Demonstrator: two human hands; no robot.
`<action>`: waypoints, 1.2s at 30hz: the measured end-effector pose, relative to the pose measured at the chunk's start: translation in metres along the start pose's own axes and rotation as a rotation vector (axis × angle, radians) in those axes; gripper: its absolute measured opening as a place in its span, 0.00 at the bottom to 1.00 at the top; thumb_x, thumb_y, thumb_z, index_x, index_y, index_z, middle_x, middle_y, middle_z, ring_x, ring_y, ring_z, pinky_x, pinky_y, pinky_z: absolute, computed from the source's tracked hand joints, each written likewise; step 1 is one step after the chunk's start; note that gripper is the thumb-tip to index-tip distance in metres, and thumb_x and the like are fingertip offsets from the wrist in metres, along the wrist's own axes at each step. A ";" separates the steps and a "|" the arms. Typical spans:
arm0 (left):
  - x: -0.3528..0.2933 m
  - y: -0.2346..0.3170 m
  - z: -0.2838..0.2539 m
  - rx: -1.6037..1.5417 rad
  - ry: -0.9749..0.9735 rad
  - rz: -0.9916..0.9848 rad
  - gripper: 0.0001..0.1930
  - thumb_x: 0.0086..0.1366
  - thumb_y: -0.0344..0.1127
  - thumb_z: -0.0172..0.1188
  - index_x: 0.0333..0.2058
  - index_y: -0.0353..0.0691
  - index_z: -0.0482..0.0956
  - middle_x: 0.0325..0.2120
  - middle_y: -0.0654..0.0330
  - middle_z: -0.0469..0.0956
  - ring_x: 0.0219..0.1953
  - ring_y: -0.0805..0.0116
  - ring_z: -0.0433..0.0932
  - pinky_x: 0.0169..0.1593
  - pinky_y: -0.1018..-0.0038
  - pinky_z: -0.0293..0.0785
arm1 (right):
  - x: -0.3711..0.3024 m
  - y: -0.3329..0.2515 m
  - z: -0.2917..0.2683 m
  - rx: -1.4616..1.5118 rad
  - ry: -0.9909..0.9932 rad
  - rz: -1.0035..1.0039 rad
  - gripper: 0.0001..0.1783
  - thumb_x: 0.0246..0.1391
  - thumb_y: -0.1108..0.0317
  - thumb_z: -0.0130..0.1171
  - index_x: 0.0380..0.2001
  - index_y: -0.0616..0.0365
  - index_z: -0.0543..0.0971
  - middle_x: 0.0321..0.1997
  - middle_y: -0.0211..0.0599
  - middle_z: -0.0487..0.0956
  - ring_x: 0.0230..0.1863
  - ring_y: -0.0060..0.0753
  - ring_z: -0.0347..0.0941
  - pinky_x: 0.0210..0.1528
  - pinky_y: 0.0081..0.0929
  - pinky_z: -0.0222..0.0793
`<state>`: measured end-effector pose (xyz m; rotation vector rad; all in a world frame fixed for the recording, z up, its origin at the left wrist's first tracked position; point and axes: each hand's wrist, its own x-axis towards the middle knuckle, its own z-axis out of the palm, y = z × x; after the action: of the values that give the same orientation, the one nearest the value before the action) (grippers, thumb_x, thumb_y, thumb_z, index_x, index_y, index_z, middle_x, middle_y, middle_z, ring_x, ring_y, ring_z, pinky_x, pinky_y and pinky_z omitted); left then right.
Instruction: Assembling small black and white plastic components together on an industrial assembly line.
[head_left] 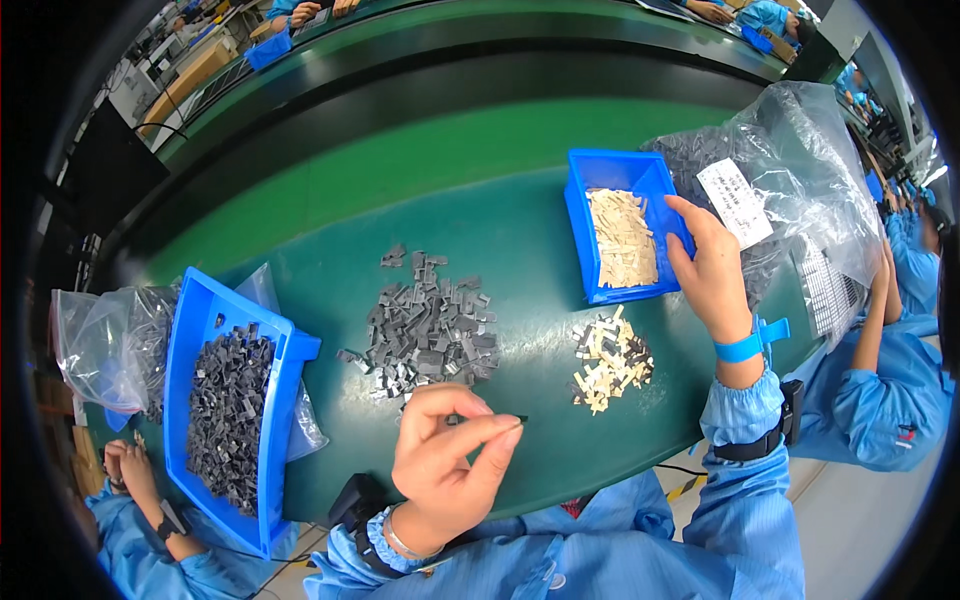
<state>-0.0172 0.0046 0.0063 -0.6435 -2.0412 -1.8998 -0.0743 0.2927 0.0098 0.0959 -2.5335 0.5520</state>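
Observation:
My left hand (450,465) is closed in a pinch above the near edge of the green table. A small dark piece (523,419) sticks out from between its thumb and forefinger. Just beyond that hand lies a loose pile of grey and black small parts (430,325). My right hand (712,270) reaches over the right wall of a small blue bin (590,270), thumb and forefinger apart, with nothing visible between them. Cream-coloured strips (622,240) fill the bin's bottom. Between my hands, a smaller heap of cream and dark pieces (612,358) rests on the table.
A larger blue bin (278,400) of dark parts stands at the left. Clear plastic bags (800,150) with dark parts lie at the right, one labelled; another bag (110,345) is far left. Co-workers sit on both sides, one sleeve (890,400) close at right. A green conveyor (420,150) runs behind.

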 end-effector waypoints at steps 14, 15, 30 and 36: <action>-0.015 0.013 -0.008 0.600 -0.229 0.700 0.13 0.40 0.30 0.64 0.30 0.47 0.80 0.27 0.69 0.68 0.32 0.72 0.68 0.45 0.67 0.61 | -0.059 -0.105 -0.020 1.128 -0.564 0.134 0.05 0.48 0.72 0.56 0.27 0.64 0.75 0.28 0.36 0.73 0.30 0.29 0.69 0.32 0.24 0.64; -0.015 0.013 -0.008 0.617 -0.247 0.720 0.13 0.40 0.30 0.65 0.29 0.48 0.80 0.28 0.70 0.68 0.33 0.72 0.68 0.46 0.66 0.60 | -0.061 -0.106 -0.019 1.131 -0.560 0.136 0.05 0.48 0.72 0.56 0.27 0.64 0.75 0.28 0.36 0.73 0.30 0.29 0.69 0.32 0.24 0.64; -0.001 0.004 -0.006 0.725 -0.279 0.555 0.17 0.39 0.34 0.66 0.32 0.43 0.78 0.30 0.64 0.69 0.34 0.67 0.69 0.48 0.62 0.59 | -0.069 -0.112 -0.009 0.989 -0.535 0.066 0.03 0.46 0.74 0.56 0.25 0.62 0.73 0.26 0.35 0.71 0.30 0.29 0.68 0.32 0.24 0.64; 0.028 -0.005 -0.011 0.919 -0.429 0.326 0.21 0.35 0.36 0.69 0.32 0.40 0.76 0.30 0.60 0.69 0.34 0.61 0.68 0.45 0.62 0.60 | -0.073 -0.101 0.005 1.065 -0.121 0.399 0.03 0.46 0.76 0.55 0.25 0.64 0.73 0.27 0.34 0.70 0.26 0.23 0.63 0.30 0.20 0.61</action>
<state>-0.0450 -0.0024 0.0164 -1.0628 -2.5219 -0.5373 0.0033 0.1948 0.0050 0.0012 -2.0765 2.0349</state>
